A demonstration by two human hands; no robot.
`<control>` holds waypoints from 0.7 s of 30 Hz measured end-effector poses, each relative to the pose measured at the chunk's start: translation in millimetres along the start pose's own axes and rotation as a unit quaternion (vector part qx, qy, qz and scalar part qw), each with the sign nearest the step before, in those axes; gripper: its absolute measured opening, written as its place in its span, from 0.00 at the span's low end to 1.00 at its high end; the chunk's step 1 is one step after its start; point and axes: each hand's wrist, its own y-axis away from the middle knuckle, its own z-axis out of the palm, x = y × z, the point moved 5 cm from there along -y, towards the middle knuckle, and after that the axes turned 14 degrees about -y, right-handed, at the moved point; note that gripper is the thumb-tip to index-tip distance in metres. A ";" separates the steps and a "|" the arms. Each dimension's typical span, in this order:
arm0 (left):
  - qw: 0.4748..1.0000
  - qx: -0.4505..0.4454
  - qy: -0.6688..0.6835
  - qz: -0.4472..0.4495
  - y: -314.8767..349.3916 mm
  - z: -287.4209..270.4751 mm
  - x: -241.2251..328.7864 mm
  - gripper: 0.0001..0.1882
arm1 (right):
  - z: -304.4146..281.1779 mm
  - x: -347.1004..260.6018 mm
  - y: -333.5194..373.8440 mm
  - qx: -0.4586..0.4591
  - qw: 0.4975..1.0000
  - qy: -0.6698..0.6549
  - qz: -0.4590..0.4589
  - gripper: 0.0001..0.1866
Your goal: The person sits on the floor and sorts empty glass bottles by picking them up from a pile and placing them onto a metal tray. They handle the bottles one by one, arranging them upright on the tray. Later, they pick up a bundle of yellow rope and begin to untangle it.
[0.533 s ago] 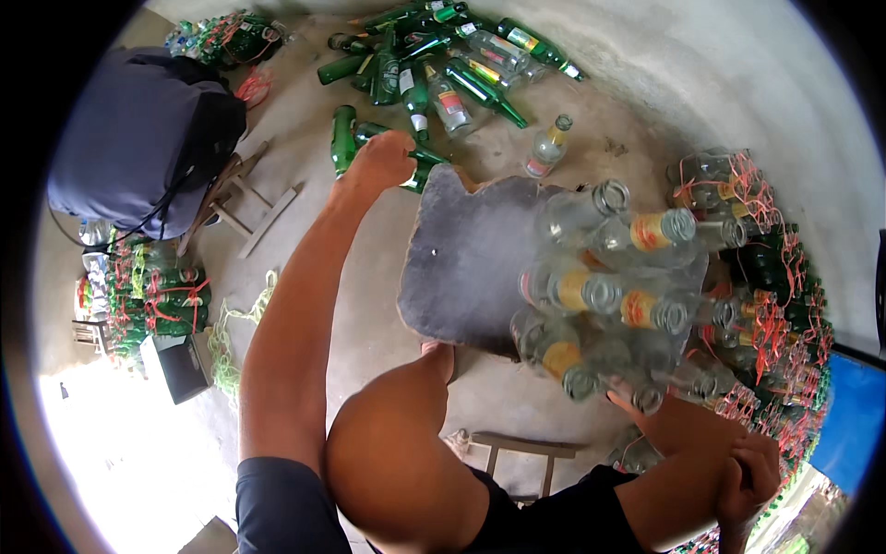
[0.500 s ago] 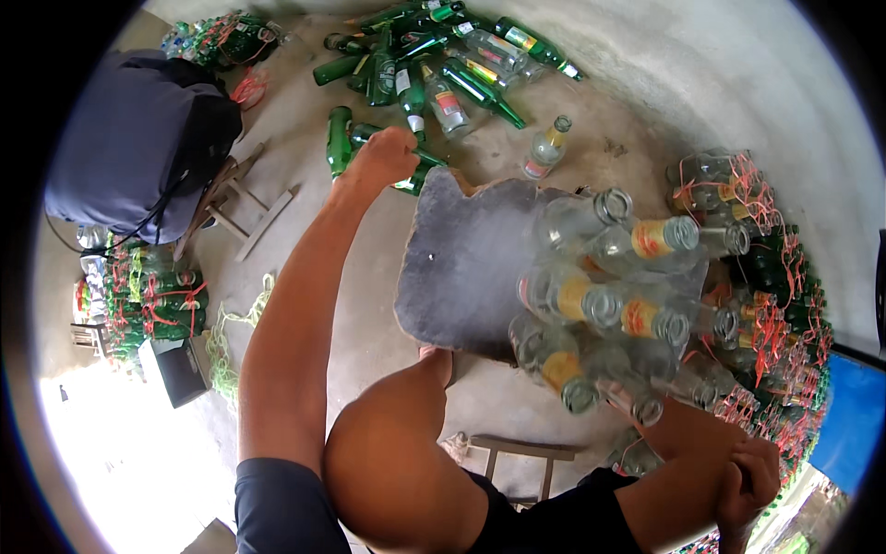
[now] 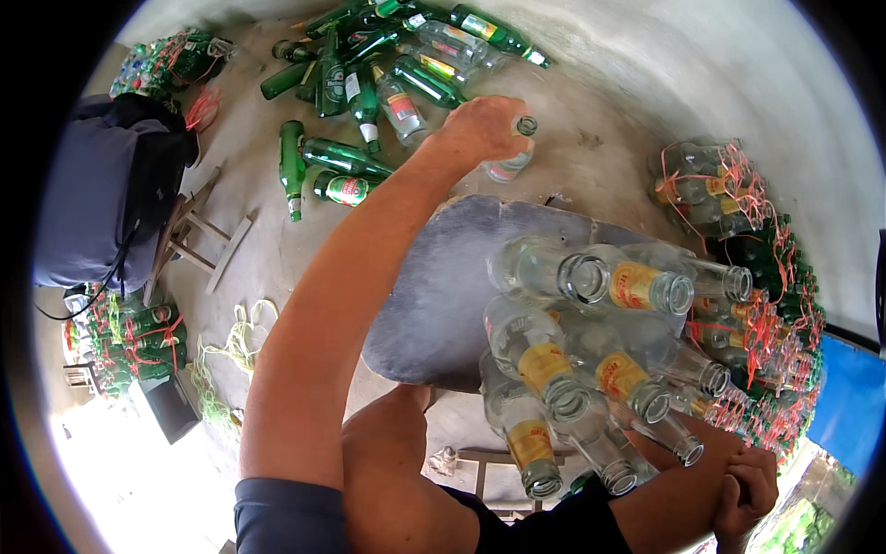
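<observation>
My left hand [image 3: 484,127] reaches forward with its fingers curled around the neck of a clear glass bottle [image 3: 509,168], which is upright over the floor beyond the grey board [image 3: 443,268]. Stacked lying on the board, several clear bottles with yellow labels [image 3: 544,360] point their open mouths toward the lower right. Beside my bent right knee, my right hand [image 3: 749,485] is closed; whatever it may hold is hidden.
Green bottles [image 3: 346,159] and a few clear ones lie heaped on the far floor. Tied bundles of bottles [image 3: 715,189] line the right wall. On the left are a person in dark clothes [image 3: 106,198], a wooden stool [image 3: 208,231] and pale green cord [image 3: 240,337].
My left hand has moved right, from over the green bottles to the upright clear bottle, and taken its neck. The view has shifted. My right hand stays by the knee.
</observation>
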 end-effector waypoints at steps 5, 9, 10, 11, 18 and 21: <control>0.998 -0.010 -0.017 -0.061 -2.5 9.4 9.6 0.22 | -4.6 0.3 2.2 0.002 1.000 0.011 -0.003 0.05; 0.995 0.034 -0.003 -0.098 3.4 9.1 15.5 0.18 | -5.9 -3.4 8.0 0.014 1.000 0.016 0.005 0.08; 0.993 0.061 -0.004 -0.097 3.3 5.7 13.2 0.18 | -6.5 -4.5 7.8 0.018 1.000 0.017 0.002 0.09; 0.992 0.084 -0.006 -0.096 6.7 2.8 8.1 0.17 | -5.7 -5.7 9.1 0.017 1.000 0.015 -0.001 0.09; 0.969 0.244 -0.024 -0.043 43.5 -75.6 -9.7 0.18 | -9.7 -12.1 26.4 0.023 0.999 0.010 -0.033 0.07; 0.964 0.264 0.014 -0.033 71.4 -126.7 2.6 0.17 | -11.1 -14.5 35.9 0.034 0.998 0.010 -0.054 0.07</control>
